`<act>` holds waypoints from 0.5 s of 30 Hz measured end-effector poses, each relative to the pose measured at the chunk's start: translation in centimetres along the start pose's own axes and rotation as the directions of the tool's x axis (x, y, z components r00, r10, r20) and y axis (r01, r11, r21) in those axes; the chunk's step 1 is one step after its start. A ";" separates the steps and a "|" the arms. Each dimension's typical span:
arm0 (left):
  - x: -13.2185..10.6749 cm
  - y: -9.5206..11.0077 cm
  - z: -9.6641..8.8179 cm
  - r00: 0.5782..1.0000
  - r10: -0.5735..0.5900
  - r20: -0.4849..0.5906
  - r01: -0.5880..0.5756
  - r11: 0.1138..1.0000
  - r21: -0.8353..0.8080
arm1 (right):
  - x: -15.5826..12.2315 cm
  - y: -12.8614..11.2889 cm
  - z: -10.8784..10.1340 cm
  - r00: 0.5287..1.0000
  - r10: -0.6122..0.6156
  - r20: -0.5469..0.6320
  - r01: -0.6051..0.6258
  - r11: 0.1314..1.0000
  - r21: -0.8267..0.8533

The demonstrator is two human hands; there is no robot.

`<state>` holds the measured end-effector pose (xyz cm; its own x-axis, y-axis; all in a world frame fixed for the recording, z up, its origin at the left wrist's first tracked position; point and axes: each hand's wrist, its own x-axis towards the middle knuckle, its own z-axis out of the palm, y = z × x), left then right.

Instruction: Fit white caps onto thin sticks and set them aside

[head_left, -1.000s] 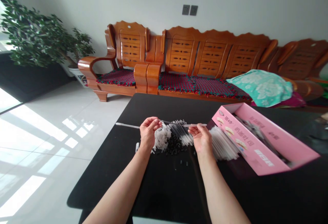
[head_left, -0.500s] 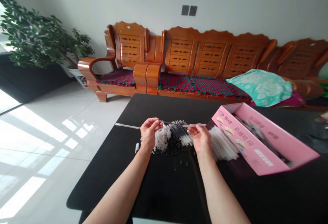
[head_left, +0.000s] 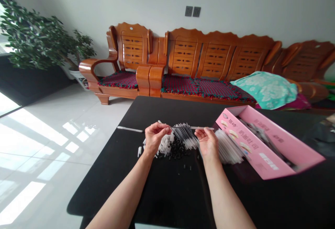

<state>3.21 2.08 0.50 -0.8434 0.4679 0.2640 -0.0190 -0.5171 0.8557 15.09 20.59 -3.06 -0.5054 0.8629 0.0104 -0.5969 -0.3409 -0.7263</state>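
My left hand (head_left: 155, 138) pinches the end of a thin dark-tipped rod (head_left: 180, 128) above the piles on a black table (head_left: 167, 194). My right hand (head_left: 206, 141) pinches a white plastic tube (head_left: 202, 128), and the rod's far end meets the tube's near end between my hands. Below them lie a heap of short white plastic pieces (head_left: 165, 145), a heap of small black pieces (head_left: 175, 150) and a bundle of thin rods (head_left: 185, 136). Long white tubes (head_left: 228, 147) fan out beside my right hand.
A pink cardboard box (head_left: 261, 141) holding grey items stands open on the table's right. A loose white stick (head_left: 130, 128) lies at the far left, and small black pieces (head_left: 185, 167) are scattered nearer me. A wooden sofa (head_left: 204, 61) stands beyond the table.
My left hand has moved right, toward my right hand, narrowing the gap between them. The rod and tube now lie closer to level, and the piles look unmoved.
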 end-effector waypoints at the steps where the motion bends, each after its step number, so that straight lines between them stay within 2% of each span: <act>1: -0.1 0.0 0.0 1.000 -0.003 0.029 0.003 1.000 0.003 | 0.0 0.0 0.1 1.000 0.003 0.001 -0.003 1.000 0.000; 5: -0.3 -0.3 0.1 0.989 -0.038 0.143 0.035 0.999 0.022 | -0.1 0.2 0.3 0.998 0.039 0.049 -0.039 0.999 0.003; 10: -0.7 -0.8 0.5 0.958 -0.087 0.273 0.050 0.989 0.140 | -1.0 0.8 0.9 0.954 0.233 0.189 -0.223 0.972 -0.073; 13: -0.8 -1.2 0.6 0.945 -0.103 0.311 0.029 0.972 0.235 | -1.7 1.2 1.4 0.919 0.324 0.223 -0.309 0.946 -0.100; 15: -0.7 -1.5 0.5 0.944 -0.101 0.313 0.010 0.960 0.279 | -1.8 1.2 1.5 0.916 0.347 0.201 -0.338 0.938 -0.079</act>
<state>4.13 2.91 -0.71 -0.6265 0.7183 0.3024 0.1231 -0.2919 0.9485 14.36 18.05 -2.90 -0.7952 0.5973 -0.1041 -0.3399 -0.5813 -0.7393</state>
